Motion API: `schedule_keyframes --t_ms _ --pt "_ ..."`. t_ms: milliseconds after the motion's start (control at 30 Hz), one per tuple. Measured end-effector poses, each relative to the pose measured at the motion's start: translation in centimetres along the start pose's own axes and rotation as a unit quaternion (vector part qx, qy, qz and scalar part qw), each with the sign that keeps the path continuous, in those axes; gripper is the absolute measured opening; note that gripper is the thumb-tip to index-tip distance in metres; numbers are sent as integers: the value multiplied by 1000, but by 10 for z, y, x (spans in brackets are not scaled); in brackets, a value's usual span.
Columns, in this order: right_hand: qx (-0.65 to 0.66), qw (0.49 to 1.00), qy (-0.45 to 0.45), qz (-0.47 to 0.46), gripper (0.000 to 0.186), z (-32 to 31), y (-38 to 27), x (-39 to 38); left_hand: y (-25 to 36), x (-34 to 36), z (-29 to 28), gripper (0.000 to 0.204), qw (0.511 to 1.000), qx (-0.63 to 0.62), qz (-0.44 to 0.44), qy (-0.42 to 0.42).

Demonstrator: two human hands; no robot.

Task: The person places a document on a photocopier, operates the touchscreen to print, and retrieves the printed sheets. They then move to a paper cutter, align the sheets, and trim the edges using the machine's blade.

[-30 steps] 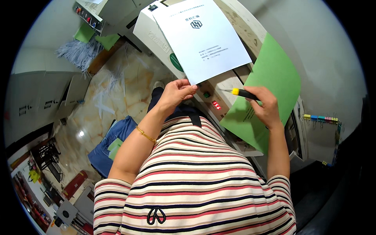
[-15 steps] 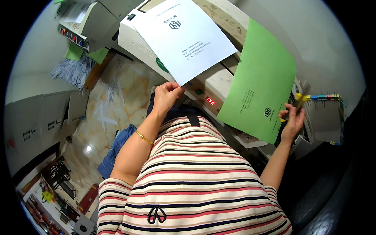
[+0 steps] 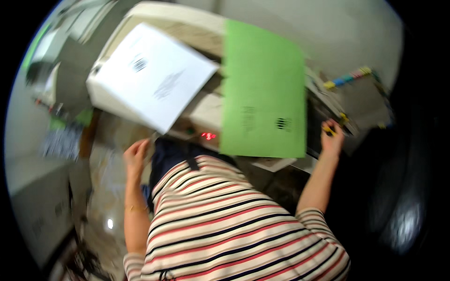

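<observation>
A white printed sheet [image 3: 164,79] lies tilted on the cream machine, its near corner hanging over the front edge. Left of that corner and apart from it is my left hand [image 3: 137,154], thumb and fingers pressed together; whether anything is between them is blurred. A green printed cover sheet [image 3: 265,93] lies across the machine's right part. Beyond its right edge my right hand [image 3: 332,136] is closed around a slim yellow-and-black tool [image 3: 331,130], too smeared to name more exactly.
The cream machine [image 3: 110,96] has a red lit display [image 3: 208,136] on its front. At right, coloured binder clips [image 3: 349,77] line a grey panel [image 3: 363,100]. Paper strips [image 3: 62,143] are heaped at left beside grey cabinets [image 3: 40,206]. A glossy black surface [image 3: 398,215] stands at right.
My left hand has come away from the white sheet's corner, leftward and nearer my body. The whole view has shifted and turned. My right hand still grips the yellow-and-black tool.
</observation>
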State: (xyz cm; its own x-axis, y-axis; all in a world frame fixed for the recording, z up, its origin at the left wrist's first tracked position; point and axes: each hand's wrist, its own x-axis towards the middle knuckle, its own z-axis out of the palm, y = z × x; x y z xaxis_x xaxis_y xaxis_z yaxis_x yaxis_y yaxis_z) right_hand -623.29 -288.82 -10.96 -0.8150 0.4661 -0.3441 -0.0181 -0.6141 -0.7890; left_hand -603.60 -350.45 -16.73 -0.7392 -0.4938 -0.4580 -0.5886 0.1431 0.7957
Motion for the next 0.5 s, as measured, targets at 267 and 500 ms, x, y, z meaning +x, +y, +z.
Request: schedule_keyframes --t_ms 267,500 --pt "108 980 161 -41 14 2 -22 116 -25 -12 -28 31 949 -288 -122 39" --pt "-417 906 44 -55 48 -58 -61 224 -31 -24 -39 26 934 -333 -110 72"
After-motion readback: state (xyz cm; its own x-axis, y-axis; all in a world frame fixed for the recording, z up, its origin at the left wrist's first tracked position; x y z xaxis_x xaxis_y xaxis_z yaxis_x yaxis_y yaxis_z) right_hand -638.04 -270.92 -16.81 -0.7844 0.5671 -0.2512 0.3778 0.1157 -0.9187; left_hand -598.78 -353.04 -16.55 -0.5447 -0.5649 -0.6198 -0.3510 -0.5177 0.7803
